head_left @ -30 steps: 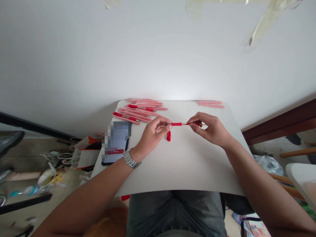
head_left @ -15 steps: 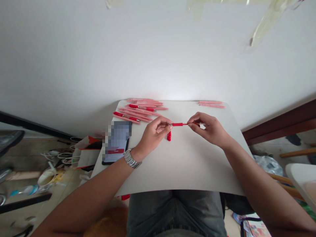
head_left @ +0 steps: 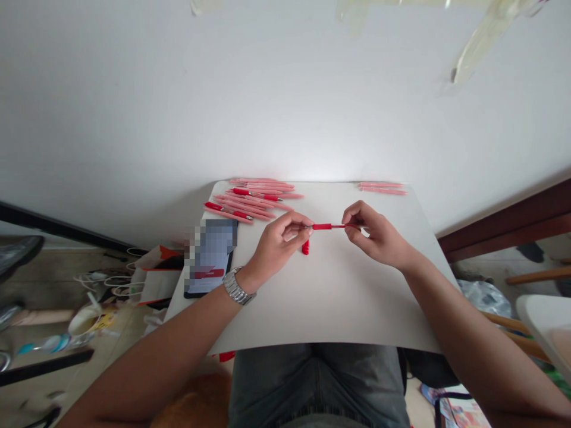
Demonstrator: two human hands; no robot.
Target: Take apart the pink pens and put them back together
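Above the table, my left hand (head_left: 285, 236) pinches the left end of a red pen barrel (head_left: 322, 226), held level. A thin red pen refill (head_left: 338, 226) sticks out of the barrel's right end. The thumb and fingers of my right hand (head_left: 372, 233) are closed on that refill, and its far end is partly hidden by them. Just below the barrel, near my left fingertips, a short red pen part (head_left: 306, 247) lies on the white table (head_left: 325, 297).
Pink pens (head_left: 256, 205) lie in a pile at the back left, with two red pens (head_left: 229, 210) among them. A few more pink pens (head_left: 382, 188) are at the back right. A phone (head_left: 209, 258) rests by the left edge, near my left wrist. The wall (head_left: 285, 107) rises behind.
My right hand has shifted slightly to the right, and more of the red refill shows between barrel and fingers. My left hand and the barrel have barely moved.
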